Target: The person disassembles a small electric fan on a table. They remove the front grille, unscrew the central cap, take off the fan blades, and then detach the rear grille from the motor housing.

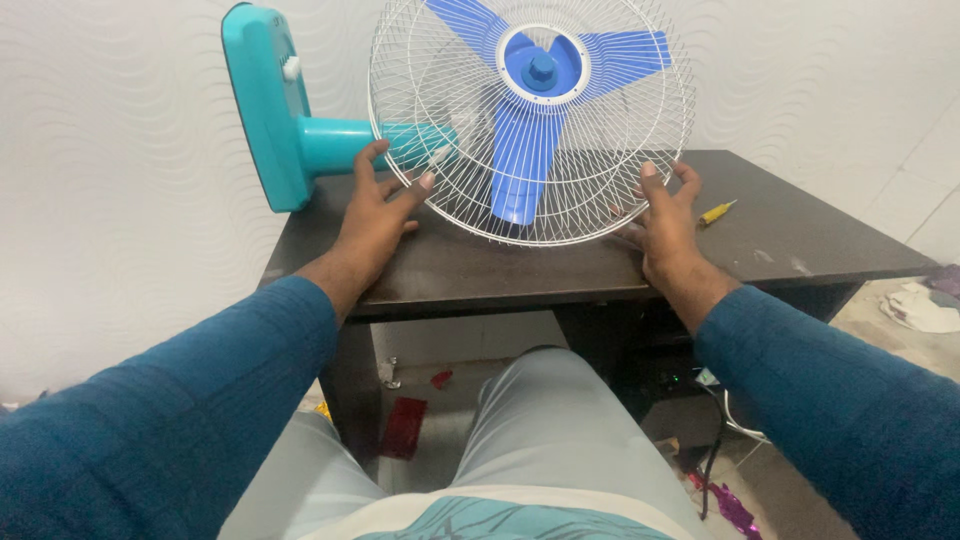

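I look down over my own blue sleeves at a fan (530,110) lying on its side on a dark table (780,240) pushed against a white wall. Its white wire guard (450,190) faces me, standing on its rim near the table's front edge, with three blue blades (520,160) behind the wires. My left hand (375,215) is at the guard's lower left edge, fingers half curled and spread, thumb and fingertips touching the wires where the teal neck (340,140) meets the cage; I cannot tell whether it truly grips. My right hand (665,225) is at the lower right edge, fingers loosely open and pressed against the rim, palm resting on the table. The guard sits between both hands. The teal base (262,100) sticks up at the far left. A small yellow screwdriver (717,211) lies just beyond my right hand.
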